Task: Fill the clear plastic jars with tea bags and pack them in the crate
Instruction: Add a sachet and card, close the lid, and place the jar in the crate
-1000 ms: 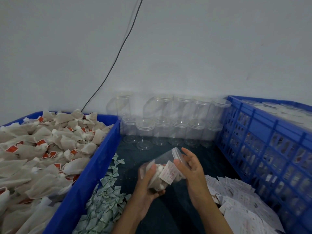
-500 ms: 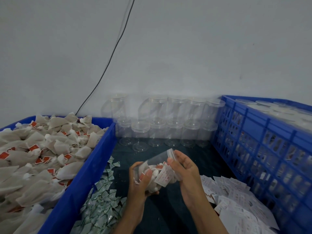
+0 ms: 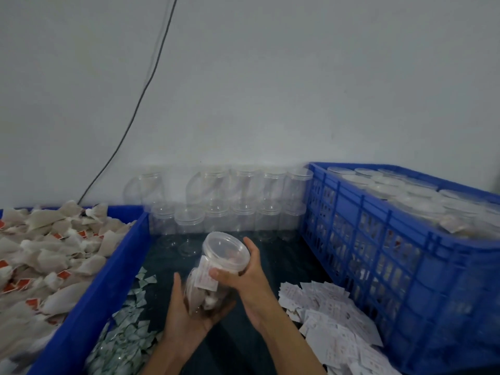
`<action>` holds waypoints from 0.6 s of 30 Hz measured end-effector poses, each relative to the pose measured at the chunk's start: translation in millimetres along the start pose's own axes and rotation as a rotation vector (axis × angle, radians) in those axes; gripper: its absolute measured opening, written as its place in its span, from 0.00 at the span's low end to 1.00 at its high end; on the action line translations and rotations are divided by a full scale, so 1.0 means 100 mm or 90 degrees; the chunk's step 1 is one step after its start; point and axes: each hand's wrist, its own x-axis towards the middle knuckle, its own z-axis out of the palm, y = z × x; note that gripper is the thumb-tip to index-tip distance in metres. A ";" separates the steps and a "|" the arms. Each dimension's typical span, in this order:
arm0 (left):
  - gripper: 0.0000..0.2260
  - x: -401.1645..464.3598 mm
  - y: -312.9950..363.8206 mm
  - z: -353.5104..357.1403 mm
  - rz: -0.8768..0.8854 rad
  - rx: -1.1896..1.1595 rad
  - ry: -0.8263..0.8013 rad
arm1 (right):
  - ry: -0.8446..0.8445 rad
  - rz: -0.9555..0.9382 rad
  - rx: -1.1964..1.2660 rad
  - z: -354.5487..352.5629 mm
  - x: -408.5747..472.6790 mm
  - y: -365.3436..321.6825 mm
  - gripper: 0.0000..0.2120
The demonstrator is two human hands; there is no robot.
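Holding: both hands are gripping one clear jar point(image 3: 216, 269) above the dark floor between the two blue crates.
Left hand point(image 3: 186, 312): it is cradling the jar's base from below, palm up, fingers curling around the bottom and thumb lying along the left side.
Right hand point(image 3: 243, 274): it is clasping the jar near its lidded top, thumb pressing a white paper slip point(image 3: 206, 274) against the wall, fingers wrapping round the far side.
Jar: it is tilting, lid end pointing up and away, with tea bags lying inside the lower part.
Left crate point(image 3: 89, 301): it is brimming with loose tea bags point(image 3: 54, 255), some showing red tags.
Right crate point(image 3: 405, 266): it is sitting just right of the hands, with lidded jars packed inside to the rim.
Empty jars point(image 3: 230, 207): they are standing stacked in two rows against the wall.
Paper slips point(image 3: 332, 320): they are lying heaped beside the right crate.
Greenish sachets point(image 3: 127, 334): they are lying scattered along the left crate.
Cable point(image 3: 143, 90): it is hanging down the wall.
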 end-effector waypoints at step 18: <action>0.16 -0.12 0.08 1.58 0.479 0.711 -0.148 | 0.238 -0.193 -0.182 -0.81 -0.16 -1.24 0.34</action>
